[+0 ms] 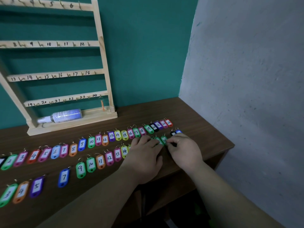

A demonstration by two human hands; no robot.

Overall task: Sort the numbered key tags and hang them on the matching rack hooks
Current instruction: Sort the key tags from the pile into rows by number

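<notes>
My left hand [144, 155] lies flat, fingers straight, pressing on the front row near the tabletop's [197, 122] right edge. My right hand [185, 150] curls just beside it, thumb and forefinger pinching a green tag [164, 139]. Numbered coloured tags [98, 139] run in two rows across the tabletop, in front of the rack [105, 71].

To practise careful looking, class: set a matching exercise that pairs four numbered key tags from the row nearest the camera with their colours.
Tags, near row:
1. tag 5
2. tag 7
3. tag 9
4. tag 11

Colours:
A. orange
B. green
C. purple
D. blue

Pairs: 1-C, 2-D, 3-B, 4-A
</notes>
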